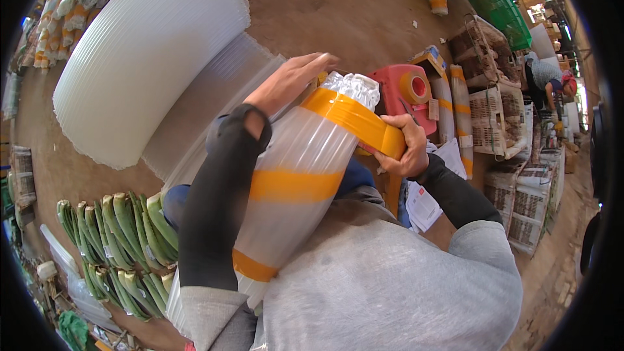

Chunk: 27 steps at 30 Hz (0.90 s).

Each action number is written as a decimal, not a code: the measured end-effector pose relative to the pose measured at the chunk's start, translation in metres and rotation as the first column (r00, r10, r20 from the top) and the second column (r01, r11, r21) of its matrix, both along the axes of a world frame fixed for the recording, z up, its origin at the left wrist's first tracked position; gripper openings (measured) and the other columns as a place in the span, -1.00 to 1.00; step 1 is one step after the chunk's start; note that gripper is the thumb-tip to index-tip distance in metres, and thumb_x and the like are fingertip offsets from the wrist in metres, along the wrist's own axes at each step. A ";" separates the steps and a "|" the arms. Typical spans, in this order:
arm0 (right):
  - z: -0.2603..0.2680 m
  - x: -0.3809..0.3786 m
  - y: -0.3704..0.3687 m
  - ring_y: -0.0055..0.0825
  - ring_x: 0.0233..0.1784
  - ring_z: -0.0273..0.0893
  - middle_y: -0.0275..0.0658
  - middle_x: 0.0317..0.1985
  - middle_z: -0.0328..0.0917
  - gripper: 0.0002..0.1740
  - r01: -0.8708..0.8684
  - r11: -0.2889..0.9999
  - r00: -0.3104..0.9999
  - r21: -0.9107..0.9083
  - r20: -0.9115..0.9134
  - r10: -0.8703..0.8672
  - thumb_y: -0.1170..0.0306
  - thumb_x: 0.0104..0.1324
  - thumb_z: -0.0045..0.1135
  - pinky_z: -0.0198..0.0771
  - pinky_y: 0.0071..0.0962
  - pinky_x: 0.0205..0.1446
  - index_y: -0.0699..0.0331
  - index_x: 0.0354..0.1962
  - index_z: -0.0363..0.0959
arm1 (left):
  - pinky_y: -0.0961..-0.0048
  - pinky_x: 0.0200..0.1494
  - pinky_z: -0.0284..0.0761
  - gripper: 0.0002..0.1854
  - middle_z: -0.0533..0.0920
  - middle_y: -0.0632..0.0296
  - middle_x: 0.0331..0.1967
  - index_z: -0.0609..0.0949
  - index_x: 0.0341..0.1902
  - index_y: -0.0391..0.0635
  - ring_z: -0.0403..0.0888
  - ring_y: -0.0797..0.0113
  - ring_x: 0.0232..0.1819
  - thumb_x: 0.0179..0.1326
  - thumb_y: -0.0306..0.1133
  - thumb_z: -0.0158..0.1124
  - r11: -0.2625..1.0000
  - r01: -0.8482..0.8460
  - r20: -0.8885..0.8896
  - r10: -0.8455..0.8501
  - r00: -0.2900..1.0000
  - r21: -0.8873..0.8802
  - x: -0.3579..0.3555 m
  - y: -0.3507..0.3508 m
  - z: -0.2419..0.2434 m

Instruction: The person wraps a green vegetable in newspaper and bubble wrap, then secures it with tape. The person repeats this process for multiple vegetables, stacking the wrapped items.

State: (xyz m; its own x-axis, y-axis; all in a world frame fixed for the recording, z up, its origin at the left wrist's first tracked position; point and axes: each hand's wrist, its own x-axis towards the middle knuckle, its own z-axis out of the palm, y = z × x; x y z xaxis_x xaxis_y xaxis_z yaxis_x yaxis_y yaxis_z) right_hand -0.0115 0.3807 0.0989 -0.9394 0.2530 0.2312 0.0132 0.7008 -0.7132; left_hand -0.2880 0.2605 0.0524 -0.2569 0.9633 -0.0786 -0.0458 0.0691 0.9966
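Note:
A long bundle rolled in clear ribbed plastic film [297,151] lies tilted across my lap, with bands of orange tape [253,265] around it. Its upper end is gathered and crumpled. My right hand [403,146] grips a roll of orange packing tape [393,141] at the right of that end, and a strip runs from the roll onto the bundle just below the gathered film. My left hand [295,80] is at the upper left of the bundle, fingers extended and pointing toward the crumpled end; whether its palm touches the film is hidden.
A large roll of ribbed plastic sheet [151,53] lies upper left. Cut green leaf bundles [122,239] lie in rows lower left. At right are a pink plastic stool [390,87] with another tape roll [415,87], papers [423,204], white crates [492,117] and a green crate [502,12]. A person [546,78] bends far right.

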 end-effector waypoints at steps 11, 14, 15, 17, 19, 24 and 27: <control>0.001 0.017 -0.007 -0.14 -0.23 0.77 0.04 -0.20 0.68 -0.38 0.025 1.000 0.968 -0.008 0.248 -0.022 0.36 0.10 0.54 0.65 -0.37 -0.13 0.40 0.06 0.46 | 0.30 0.28 0.52 -0.19 0.73 0.03 0.09 0.70 0.24 -0.10 0.66 0.06 0.14 0.52 0.38 -0.17 0.798 0.542 -0.067 -0.575 0.815 -0.263 0.033 0.068 0.017; -0.025 0.026 -0.016 -0.04 -0.22 0.74 0.03 -0.26 0.67 -0.41 0.093 0.995 0.942 -0.019 0.326 -0.082 0.34 0.08 0.56 0.64 -0.30 -0.13 0.35 0.03 0.51 | 0.28 0.29 0.50 -0.20 0.69 -0.05 0.15 0.63 0.32 -0.13 0.64 0.01 0.17 0.53 0.35 -0.15 0.743 0.571 -0.111 -0.638 0.762 -0.349 0.037 0.064 0.037; -0.038 0.027 -0.013 -0.04 -0.21 0.74 0.02 -0.27 0.67 -0.41 0.086 0.996 0.952 -0.011 0.294 -0.079 0.33 0.08 0.56 0.64 -0.28 -0.13 0.34 0.03 0.51 | 0.27 0.30 0.50 -0.24 0.68 -0.06 0.16 0.61 0.36 -0.12 0.64 -0.01 0.16 0.56 0.30 -0.16 0.738 0.551 -0.123 -0.635 0.763 -0.391 0.038 0.062 0.039; -0.076 0.038 -0.013 -0.03 -0.19 0.74 0.01 -0.25 0.68 -0.44 0.103 0.992 0.963 -0.069 0.255 -0.083 0.35 0.08 0.55 0.63 -0.29 -0.13 0.35 0.01 0.52 | 0.22 0.22 0.57 -0.43 0.68 -0.06 0.12 0.50 0.47 -0.07 0.67 -0.04 0.06 0.68 0.03 -0.21 0.769 0.594 -0.321 -0.639 0.699 -0.238 0.040 0.058 0.011; -0.095 0.037 -0.012 -0.03 -0.17 0.74 0.01 -0.20 0.68 -0.45 0.115 0.983 0.958 -0.144 0.279 -0.071 0.35 0.09 0.55 0.62 -0.30 -0.12 0.35 0.00 0.53 | 0.20 0.15 0.61 -0.49 0.69 -0.04 0.08 0.46 0.50 -0.03 0.68 -0.02 0.01 0.70 -0.07 -0.23 0.745 0.571 -0.370 -0.667 0.646 -0.345 0.041 0.059 0.022; -0.163 0.027 -0.018 -0.12 0.17 0.64 -0.12 0.07 0.67 -0.44 0.020 0.973 0.990 -0.228 0.137 0.011 0.37 0.20 0.46 0.50 -0.24 0.26 0.24 0.16 0.53 | 0.18 -0.03 0.65 -0.38 0.69 -0.12 -0.26 0.60 0.31 -0.12 0.71 -0.03 -0.15 0.63 0.14 -0.14 0.768 0.525 -0.355 -0.637 0.685 -0.366 0.039 0.058 0.029; -0.186 0.002 -0.016 -0.12 0.26 0.56 -0.12 0.16 0.61 -0.42 -0.023 0.988 0.990 -0.156 0.137 0.045 0.36 0.24 0.43 0.42 -0.21 0.34 0.22 0.21 0.50 | 0.11 -0.02 0.62 -0.29 0.69 -0.16 -0.28 0.63 0.22 -0.20 0.70 -0.09 -0.16 0.58 0.24 -0.11 0.813 0.487 -0.374 -0.580 0.724 -0.318 0.037 0.056 0.018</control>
State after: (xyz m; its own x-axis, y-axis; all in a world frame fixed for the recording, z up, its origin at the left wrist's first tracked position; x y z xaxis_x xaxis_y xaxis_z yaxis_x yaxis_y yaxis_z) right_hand -0.0095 0.3646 -0.0875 -0.9683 0.2429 0.0585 0.0982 0.5852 -0.8049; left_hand -0.2513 0.3167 0.0705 0.2453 0.9287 -0.2782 0.4876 0.1299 0.8633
